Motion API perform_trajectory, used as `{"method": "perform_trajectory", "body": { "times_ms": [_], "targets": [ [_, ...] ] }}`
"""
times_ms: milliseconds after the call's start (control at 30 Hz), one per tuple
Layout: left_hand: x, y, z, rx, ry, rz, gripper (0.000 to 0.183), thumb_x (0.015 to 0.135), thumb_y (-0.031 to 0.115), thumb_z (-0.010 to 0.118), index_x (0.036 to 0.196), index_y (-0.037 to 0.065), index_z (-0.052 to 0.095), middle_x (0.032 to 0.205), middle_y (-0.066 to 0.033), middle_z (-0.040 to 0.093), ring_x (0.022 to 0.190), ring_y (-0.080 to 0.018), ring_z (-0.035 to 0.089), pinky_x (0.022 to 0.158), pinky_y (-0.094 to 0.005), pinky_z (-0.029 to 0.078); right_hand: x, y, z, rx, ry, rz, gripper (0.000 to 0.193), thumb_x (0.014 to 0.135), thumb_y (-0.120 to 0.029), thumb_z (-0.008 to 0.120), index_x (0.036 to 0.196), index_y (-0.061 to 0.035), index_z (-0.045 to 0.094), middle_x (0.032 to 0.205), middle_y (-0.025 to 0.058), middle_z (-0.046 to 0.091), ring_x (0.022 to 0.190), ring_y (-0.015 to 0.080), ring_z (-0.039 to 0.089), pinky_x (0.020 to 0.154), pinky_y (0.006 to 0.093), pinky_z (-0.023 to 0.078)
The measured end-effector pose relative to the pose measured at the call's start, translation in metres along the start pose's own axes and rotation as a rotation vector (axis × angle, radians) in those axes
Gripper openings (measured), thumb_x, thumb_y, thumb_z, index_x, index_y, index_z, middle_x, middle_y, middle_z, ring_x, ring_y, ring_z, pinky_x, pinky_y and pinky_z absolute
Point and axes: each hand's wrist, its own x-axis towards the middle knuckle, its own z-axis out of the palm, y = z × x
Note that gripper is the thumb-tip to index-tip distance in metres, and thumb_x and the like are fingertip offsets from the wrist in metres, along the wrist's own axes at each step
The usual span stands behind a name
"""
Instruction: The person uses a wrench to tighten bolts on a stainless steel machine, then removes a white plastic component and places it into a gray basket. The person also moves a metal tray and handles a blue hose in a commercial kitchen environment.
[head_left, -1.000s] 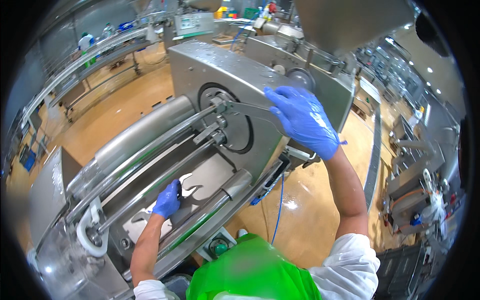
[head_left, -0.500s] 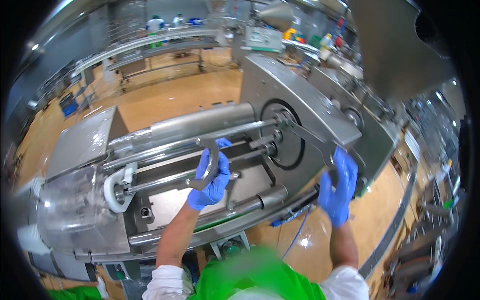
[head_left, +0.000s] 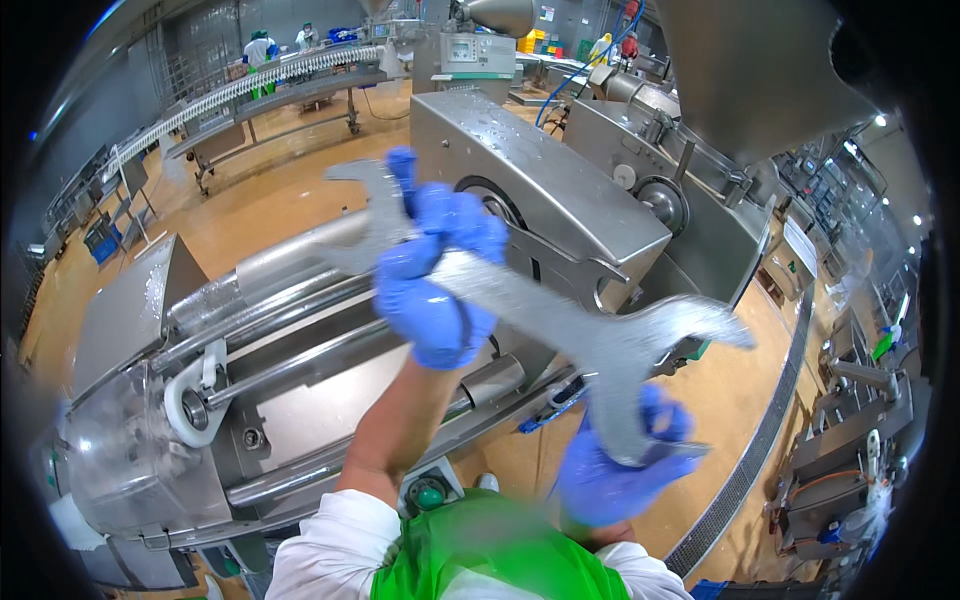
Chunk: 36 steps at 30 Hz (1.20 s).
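Through the head view I have one big steel wrench [head_left: 520, 295], forked at both ends, up in the air over the machine [head_left: 545, 170], between camera and metal trough [head_left: 310, 405]. Left hand [head_left: 437, 260] is wrapped round the shank close to the far fork, fingers curled tight, firm hold by the look of it. Long axis slants from upper left down to lower right, so the near fork points away from the left hand, toward my right side. Right hand [head_left: 610, 470] sits at that near fork, fingers behind the lower prong; they overlap, but I cannot tell whether it grips, touches or is just behind. So left hand has the far end, right hand is nearer the lower-right end. Beyond the shank a flat steel bar [head_left: 548, 247] with a forked tip juts rightward, on about the same slant; gap to the wrench hard to judge
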Motion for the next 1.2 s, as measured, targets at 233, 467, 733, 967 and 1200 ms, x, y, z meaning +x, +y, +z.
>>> {"method": "perform_trajectory", "body": {
  "times_ms": [233, 467, 733, 967, 1200],
  "targets": [
    [-0.024, -0.057, -0.031, 1.548, -0.581, -0.091, 0.051, 0.081, 0.025, 0.068, 0.122, 0.001, 0.049, 0.121, -0.0165, 0.050, 0.113, -0.0298, 0.051, 0.098, -0.0382, 0.039, 0.145, -0.070, 0.050, 0.442, -0.506, -0.194, 0.047, 0.101, -0.032, 0.039, 0.058, -0.0159, 0.029, 0.053, -0.0032, 0.025, 0.051, 0.0114, 0.025, 0.105, 0.0422, 0.029],
    [-0.054, -0.118, -0.060, 1.757, -0.569, 0.427, 0.033, 0.068, 0.017, 0.061, 0.098, 0.004, 0.059, 0.116, -0.0192, 0.052, 0.112, -0.0389, 0.049, 0.095, -0.0612, 0.035, 0.121, -0.004, 0.052, -0.074, -0.618, -0.480, 0.055, 0.101, -0.051, 0.029, 0.058, -0.0165, 0.032, 0.048, -0.0030, 0.020, 0.048, 0.0094, 0.021, 0.099, 0.0443, 0.036],
    [-0.041, -0.126, -0.067, 1.649, -0.490, 0.336, 0.035, 0.076, 0.021, 0.060, 0.106, 0.005, 0.056, 0.105, -0.0166, 0.054, 0.104, -0.0345, 0.052, 0.095, -0.0535, 0.038, 0.126, 0.043, 0.038, -0.190, -0.666, -0.345, 0.053, 0.103, -0.038, 0.026, 0.056, -0.0140, 0.032, 0.047, -0.0004, 0.029, 0.049, 0.0149, 0.034, 0.104, 0.0498, 0.031],
    [-0.012, -0.127, -0.049, 1.754, -0.386, 0.358, 0.040, 0.073, 0.018, 0.061, 0.111, 0.009, 0.052, 0.105, -0.0140, 0.051, 0.101, -0.0314, 0.050, 0.094, -0.0474, 0.039, 0.080, 0.031, 0.026, -0.426, -0.671, -0.275, 0.046, 0.102, -0.026, 0.034, 0.057, -0.0140, 0.034, 0.047, 0.0003, 0.032, 0.050, 0.0150, 0.039, 0.071, 0.0335, 0.041],
    [0.004, -0.129, -0.043, 1.557, -0.256, 0.167, 0.033, 0.069, 0.022, 0.059, 0.098, 0.009, 0.051, 0.093, -0.0145, 0.049, 0.089, -0.0322, 0.050, 0.084, -0.0471, 0.039, 0.102, 0.024, 0.049, -0.369, -0.728, -0.245, 0.041, 0.103, -0.022, 0.031, 0.064, -0.0133, 0.036, 0.052, -0.0023, 0.029, 0.048, 0.0107, 0.031, 0.060, 0.0307, 0.038]
  ]
}}
